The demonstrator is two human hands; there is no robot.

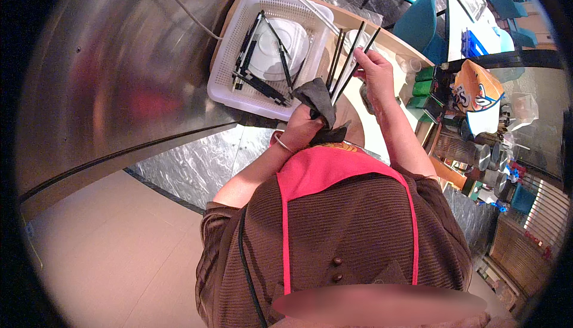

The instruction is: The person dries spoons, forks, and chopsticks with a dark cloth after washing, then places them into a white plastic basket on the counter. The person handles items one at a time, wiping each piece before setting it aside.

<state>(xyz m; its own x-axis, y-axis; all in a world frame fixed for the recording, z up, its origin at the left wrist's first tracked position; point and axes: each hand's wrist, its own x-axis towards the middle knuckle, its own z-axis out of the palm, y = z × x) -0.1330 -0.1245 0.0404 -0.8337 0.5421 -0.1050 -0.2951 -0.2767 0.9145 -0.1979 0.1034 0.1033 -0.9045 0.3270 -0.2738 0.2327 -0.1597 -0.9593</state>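
Observation:
My left hand (303,126) is closed around a dark grey cloth (320,100) bunched just in front of my chest. Several dark chopsticks (335,60) fan out from the cloth, their lower ends hidden in its folds. To the right, the fingers of my right hand (377,76) are pinched on the upper part of a chopstick (370,40). A white plastic basket (253,106) stands beyond and left of my left hand. Inside it, black chopsticks (260,87) lie loosely about a stack of white plates (285,35).
A metal panel (125,77) rises at the left, with a cable (188,13) hanging across it. Blue chairs (418,17) stand beyond the counter. Green boxes (425,87) and an orange bag (476,86) are to the right of my right arm.

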